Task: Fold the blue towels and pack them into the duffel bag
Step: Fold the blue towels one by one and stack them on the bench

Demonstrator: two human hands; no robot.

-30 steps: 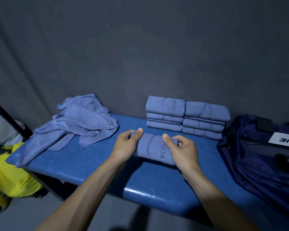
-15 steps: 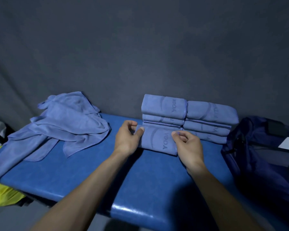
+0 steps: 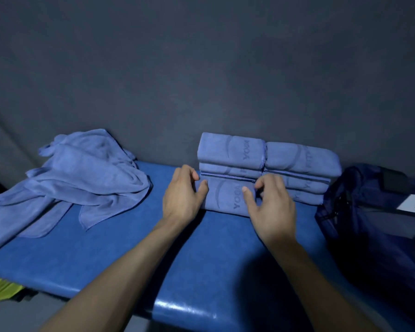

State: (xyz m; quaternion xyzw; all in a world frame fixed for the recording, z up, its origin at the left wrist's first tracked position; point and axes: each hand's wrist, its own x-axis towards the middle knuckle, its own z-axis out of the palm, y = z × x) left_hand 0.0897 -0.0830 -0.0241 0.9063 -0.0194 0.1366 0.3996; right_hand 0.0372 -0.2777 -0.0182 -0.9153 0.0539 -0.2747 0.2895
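Duffel bag (image 3: 379, 226) sits right of the folded towel (image 3: 228, 195); its contents cannot be made out. Left hand (image 3: 181, 195) and right hand (image 3: 270, 207) pinch that towel's ends on the worktop (image 3: 120, 257), against the stacks (image 3: 268, 161).

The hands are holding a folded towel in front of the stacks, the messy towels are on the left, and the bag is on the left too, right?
Not quite. The head view shows the duffel bag on the right end of the bench, not the left. The rest holds: both hands, left hand and right hand, hold the folded towel before the stacks, and the messy towels lie left.

Folded towel (image 3: 228, 195) — now against the stack (image 3: 233, 152)
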